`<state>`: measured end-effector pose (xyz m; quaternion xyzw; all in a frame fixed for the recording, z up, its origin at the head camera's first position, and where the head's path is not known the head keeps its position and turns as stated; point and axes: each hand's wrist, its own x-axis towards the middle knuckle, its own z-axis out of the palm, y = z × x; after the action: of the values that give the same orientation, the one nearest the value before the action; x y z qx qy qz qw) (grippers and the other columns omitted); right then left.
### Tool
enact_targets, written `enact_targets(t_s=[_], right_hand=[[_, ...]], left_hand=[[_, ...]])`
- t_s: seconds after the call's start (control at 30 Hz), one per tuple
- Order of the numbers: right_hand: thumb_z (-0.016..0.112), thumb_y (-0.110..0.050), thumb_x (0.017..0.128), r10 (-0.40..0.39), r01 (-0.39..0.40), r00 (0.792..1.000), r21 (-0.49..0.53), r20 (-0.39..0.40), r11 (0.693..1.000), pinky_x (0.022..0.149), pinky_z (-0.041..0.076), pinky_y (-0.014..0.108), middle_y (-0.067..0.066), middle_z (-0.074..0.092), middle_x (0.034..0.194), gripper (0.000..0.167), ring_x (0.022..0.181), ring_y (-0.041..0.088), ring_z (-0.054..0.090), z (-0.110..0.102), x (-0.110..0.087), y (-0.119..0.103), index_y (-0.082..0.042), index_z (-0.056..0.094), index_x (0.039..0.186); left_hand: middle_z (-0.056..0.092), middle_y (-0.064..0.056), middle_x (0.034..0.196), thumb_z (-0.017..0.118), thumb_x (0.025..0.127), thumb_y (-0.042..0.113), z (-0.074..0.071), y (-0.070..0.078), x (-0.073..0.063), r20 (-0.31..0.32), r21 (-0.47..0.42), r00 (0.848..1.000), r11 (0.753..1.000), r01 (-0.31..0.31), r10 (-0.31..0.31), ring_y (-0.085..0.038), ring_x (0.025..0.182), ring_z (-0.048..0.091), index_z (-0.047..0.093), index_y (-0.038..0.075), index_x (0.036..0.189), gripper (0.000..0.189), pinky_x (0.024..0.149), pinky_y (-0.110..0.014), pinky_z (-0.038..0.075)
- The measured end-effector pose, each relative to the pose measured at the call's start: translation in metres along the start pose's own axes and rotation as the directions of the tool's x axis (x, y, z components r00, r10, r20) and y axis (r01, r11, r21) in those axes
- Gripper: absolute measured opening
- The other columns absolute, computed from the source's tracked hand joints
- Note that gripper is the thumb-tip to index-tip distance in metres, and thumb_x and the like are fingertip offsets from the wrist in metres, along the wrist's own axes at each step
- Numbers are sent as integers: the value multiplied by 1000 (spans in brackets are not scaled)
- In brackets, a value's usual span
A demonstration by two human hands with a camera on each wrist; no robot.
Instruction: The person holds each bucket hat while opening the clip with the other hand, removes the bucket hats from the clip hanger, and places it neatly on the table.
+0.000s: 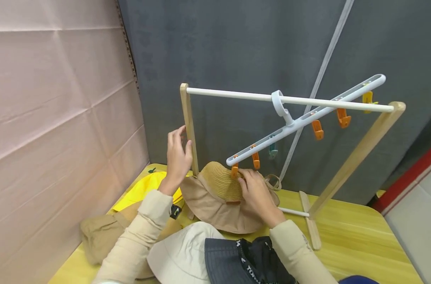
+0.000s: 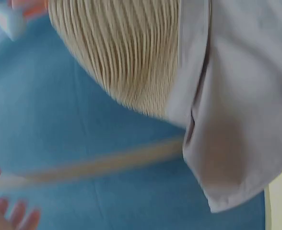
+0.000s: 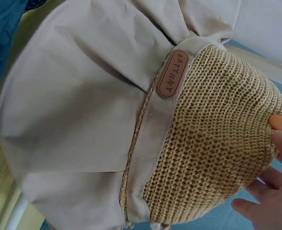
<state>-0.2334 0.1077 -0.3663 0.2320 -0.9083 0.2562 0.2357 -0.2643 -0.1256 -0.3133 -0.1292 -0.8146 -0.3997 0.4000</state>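
A straw-crowned sun hat (image 3: 217, 129) with a wide beige fabric brim and a brown label sits under the low end of a tilted white clip hanger (image 1: 258, 145). An orange clip (image 3: 280, 122) overlaps the top of its crown. My right hand (image 1: 256, 191) pinches the crown's edge beside that clip, thumb in front and the other fingers spread along the edge. My left hand (image 1: 178, 157) is raised at the rack's left wooden post (image 1: 188, 118), apart from the hat, thumb and fingers separated with nothing between them.
The hanger hooks over the white rail (image 1: 229, 94) of a wooden stand, other clips dangling beneath. On the yellow table (image 1: 364, 236) lie a yellow hat (image 1: 140, 191), a khaki hat (image 1: 103, 234), a cream hat (image 1: 183, 250) and a black bucket hat (image 1: 224, 258). A grey curtain (image 1: 236, 43) hangs behind.
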Motion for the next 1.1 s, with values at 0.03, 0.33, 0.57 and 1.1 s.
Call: enact_targets(t_s=[0.03, 0.33, 0.57, 1.1], right_hand=[[54, -13, 94, 12, -12, 1000, 4, -10, 1000, 95, 42, 47, 13, 63, 109, 25, 103, 32, 57, 1, 1, -1, -2, 59, 116], [59, -9, 90, 11, -10, 999, 30, -49, 999, 75, 49, 40, 10, 65, 94, 15, 84, 25, 60, 3, -1, -3, -4, 62, 104], [60, -5, 88, -64, 66, 994, 19, -89, 998, 86, 48, 43, 9, 63, 84, 5, 80, 25, 60, 4, -1, -6, -3, 60, 92], [64, -9, 87, -103, 108, 971, 13, -215, 994, 81, 48, 42, 7, 68, 88, 14, 83, 23, 61, -13, 19, -24, -5, 67, 100]], left_hand=[[43, -18, 122, 50, 93, 6, 2, 4, -3, -35, -9, 999, 999, -37, 36, -29, 108, 46, 39, 1, 134, 42, 95, -40, 41], [59, -11, 117, 68, 85, 23, 36, 35, -41, 402, -194, 913, 981, 19, 62, -23, 104, 55, 45, 3, 129, 54, 90, -36, 45], [61, -9, 85, 73, 80, 22, 52, 40, -41, 521, -209, 854, 967, 147, -17, -9, 69, 48, 60, 3, 98, 29, 60, -17, 40], [68, -14, 88, 73, 80, 16, 38, 56, -25, 356, -368, 912, 866, 339, -206, -8, 74, 60, 60, 3, 100, 27, 62, -19, 45]])
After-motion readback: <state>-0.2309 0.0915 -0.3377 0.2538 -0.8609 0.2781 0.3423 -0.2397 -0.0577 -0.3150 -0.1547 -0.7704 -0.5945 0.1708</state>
